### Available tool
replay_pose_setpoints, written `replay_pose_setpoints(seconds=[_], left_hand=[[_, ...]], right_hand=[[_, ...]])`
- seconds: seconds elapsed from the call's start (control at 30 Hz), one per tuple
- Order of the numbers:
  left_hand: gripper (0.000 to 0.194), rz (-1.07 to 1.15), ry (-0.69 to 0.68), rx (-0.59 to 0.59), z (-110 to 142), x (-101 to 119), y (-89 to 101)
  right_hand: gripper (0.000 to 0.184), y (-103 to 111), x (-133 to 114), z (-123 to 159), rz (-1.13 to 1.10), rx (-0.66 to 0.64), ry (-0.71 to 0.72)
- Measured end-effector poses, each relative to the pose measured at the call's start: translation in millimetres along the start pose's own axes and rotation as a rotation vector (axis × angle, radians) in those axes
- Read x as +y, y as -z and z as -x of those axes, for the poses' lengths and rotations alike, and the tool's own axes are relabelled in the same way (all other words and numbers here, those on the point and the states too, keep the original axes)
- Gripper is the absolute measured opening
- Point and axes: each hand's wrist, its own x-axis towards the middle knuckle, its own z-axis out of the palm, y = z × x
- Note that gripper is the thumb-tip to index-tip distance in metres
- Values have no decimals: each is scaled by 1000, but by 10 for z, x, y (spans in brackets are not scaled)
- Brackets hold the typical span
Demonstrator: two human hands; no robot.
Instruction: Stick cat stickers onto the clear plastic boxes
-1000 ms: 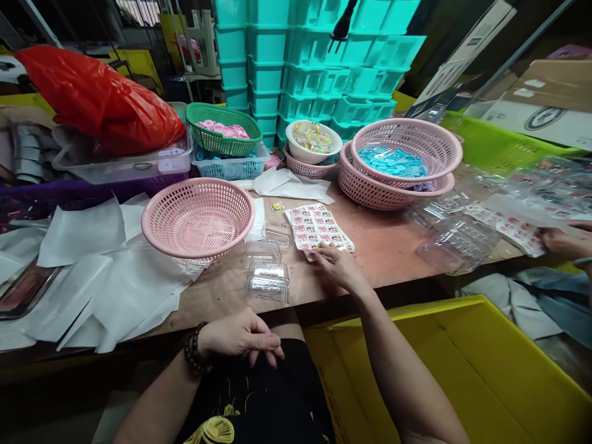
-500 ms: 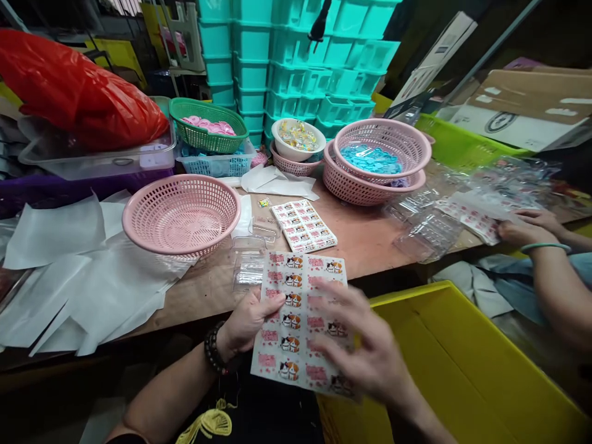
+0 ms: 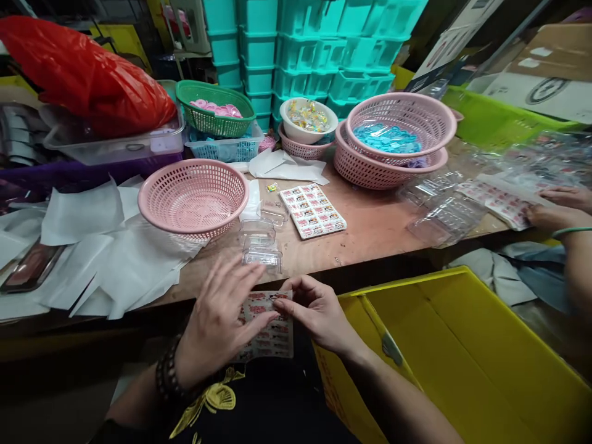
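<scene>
A sheet of stickers [image 3: 272, 339] with cat-and-dog pictures and pink lettering hangs tilted over my lap. My right hand [image 3: 319, 311] pinches its upper right corner between thumb and fingers. In front of the sheet's left part is my left hand [image 3: 219, 314], fingers stretched out and thumb reaching across towards the right thumb; whether that thumb tip grips an edge I cannot tell. Just beyond my hands, clear plastic cases [image 3: 261, 253] lie on the wooden table [image 3: 370, 228]. Behind them rests a stack of similar sticker sheets [image 3: 312, 211].
A pink basket [image 3: 194, 194] stands left, beside loose white backing papers [image 3: 124, 265] and a phone [image 3: 32, 266]. Further back are stacked pink baskets [image 3: 393, 166] with blue pieces. A yellow box [image 3: 453, 345] sits right, near a co-worker's hands [image 3: 562, 213] and more clear cases [image 3: 444, 216].
The sticker sheet is lower and tilted away. My left hand has let go its grip and spread its fingers; my right hand now pinches the upper corner. The view has shifted slightly.
</scene>
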Motion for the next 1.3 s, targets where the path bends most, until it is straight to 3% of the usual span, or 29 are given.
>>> replay_pose_setpoints(seconds=[0.07,0.1,0.23,0.3,0.47,0.6,0.7,0.8,0.97,1.1,1.23,1.3], left_hand=[[19,46,38,-162,-71,-10,-5],[13,77,73,-210,-105,-27,-12],[16,165,151,-324,-208,-100,-9],[16,197,136,-377,-239,-116,4],[16,236,72,-409,-268,-141,9],[15,189,34,-371,-268,-167,5],[17,200,118,-376,-264,-175,13],[19,266,226,-388,-254,-179,20],[24,467,331,-454,-236,-231,-3],[31,551,437,-474,-227,-312,-58],[34,606,502,-515,-214,-377,-67],[34,520,466,-468,-200,-397,-19]], right_hand=[[28,-20,-36,-8,37,-33,12],[27,-7,-57,-19,59,-47,24],[24,88,-140,-74,144,-65,106],[28,116,-148,-101,93,-99,53],[37,126,-45,-181,-123,-249,-184],[37,99,-23,-210,-143,-290,-195],[22,53,-70,-166,1,-172,35],[10,2,-64,-88,333,-58,364],[21,-20,105,-31,806,153,842],[24,-11,178,-79,1106,193,1203],[16,-39,130,-57,1161,220,1517],[15,-43,66,28,1085,164,1554]])
